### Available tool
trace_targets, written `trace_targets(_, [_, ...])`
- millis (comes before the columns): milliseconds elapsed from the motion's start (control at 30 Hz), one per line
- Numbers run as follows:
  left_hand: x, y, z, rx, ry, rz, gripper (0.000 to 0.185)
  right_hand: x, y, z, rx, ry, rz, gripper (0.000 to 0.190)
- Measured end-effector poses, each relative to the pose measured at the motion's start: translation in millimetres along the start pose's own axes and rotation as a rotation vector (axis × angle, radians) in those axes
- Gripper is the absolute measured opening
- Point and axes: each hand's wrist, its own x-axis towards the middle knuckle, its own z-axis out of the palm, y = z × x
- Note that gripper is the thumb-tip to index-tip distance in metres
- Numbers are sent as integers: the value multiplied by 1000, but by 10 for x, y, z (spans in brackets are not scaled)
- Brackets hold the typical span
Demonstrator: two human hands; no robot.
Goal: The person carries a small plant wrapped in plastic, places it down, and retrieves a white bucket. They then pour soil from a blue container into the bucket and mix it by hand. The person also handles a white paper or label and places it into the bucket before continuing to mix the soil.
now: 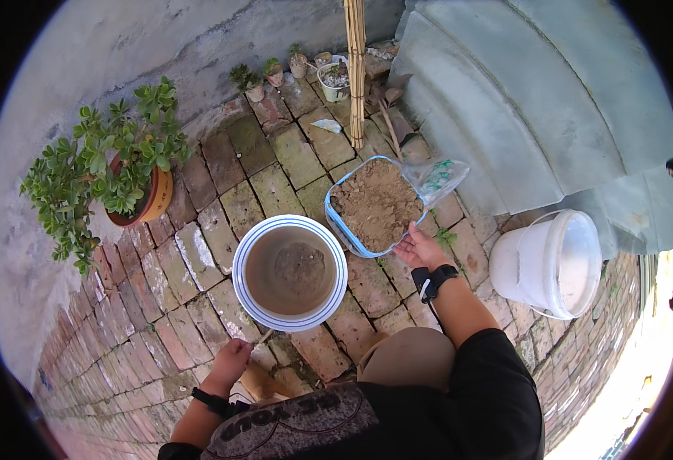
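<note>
My right hand (416, 248) is at the near right corner of a blue-rimmed plastic container (328, 202), its fingers against the rim. Dry, crumbly soil (377, 201) fills that container. To its left stands a round pot (290, 322) with a white and blue-striped rim; a darker patch shows at its bottom. Below this pot, my left hand (233, 361) is closed around a thin stick-like thing (266, 336), which points towards the pot.
A potted succulent (158, 198) stands at the left by the wall. Small potted plants (334, 92) line the back. A bundle of dry stalks (357, 75) rises near them. A white plastic bucket (520, 264) lies on its side at right, near grey sheets (486, 103). A clear bag (443, 175) touches the container.
</note>
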Motion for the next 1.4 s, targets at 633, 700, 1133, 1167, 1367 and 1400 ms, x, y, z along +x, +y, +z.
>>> trace_targets(633, [208,1500,302,-67,-415,213,18,-563,482,-666,17,-130,-42,52])
trace_targets(700, [264,1677,395,36,-416,282,18,-667,530,-754,40,-173,-52,55])
trace_targets(1133, [618,2091,1295,5,-762,177,41,-1369,991,-1299,116,-182,-39,76])
trace_targets(1167, [635,2101,1352,-51,-768,126,45,-1389,988,-1321,123,-231,-46,78])
trace_targets(1367, [729,2229,1596,-236,-764,-38,57,-1424,559,-1400,-71,279,76,86])
trace_targets(1400, [740,2234,1638,-249,-795,-34,57,-1406,435,-1397,-278,366,-25,77])
